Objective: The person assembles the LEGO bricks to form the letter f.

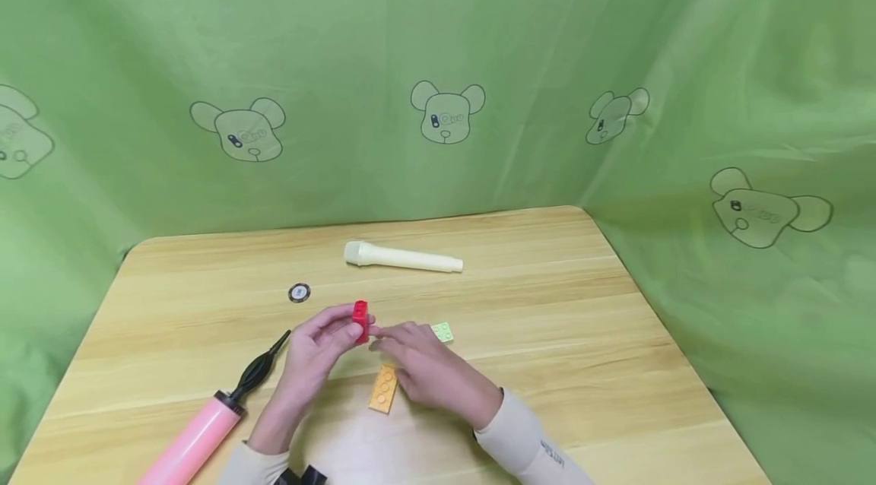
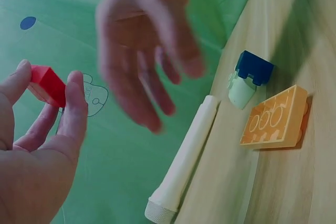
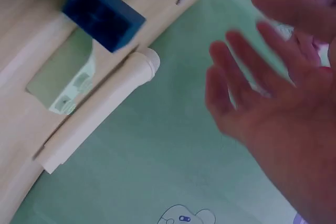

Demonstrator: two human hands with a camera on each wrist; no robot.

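Observation:
A red block (image 1: 360, 320) is pinched between the thumb and fingers of the left hand (image 1: 311, 356), raised above the table. In the left wrist view the red block (image 2: 47, 85) stands tilted in the fingertips of the left hand (image 2: 42, 156). Close to its right, the right hand (image 1: 434, 371) holds nothing, its fingers loosely extended; it shows blurred in the left wrist view. An orange block (image 1: 383, 389) lies on the table below the hands. A light green block (image 1: 442, 331) and a dark blue block (image 3: 102, 15) lie beyond the right hand.
A cream microphone (image 1: 404, 257) lies toward the back of the wooden table (image 1: 547, 272). At the left are a round chip (image 1: 299, 293) and a pink pump (image 1: 195, 439) with a black nozzle. Black objects (image 1: 301, 477) sit at the front edge. Green cloth surrounds the table.

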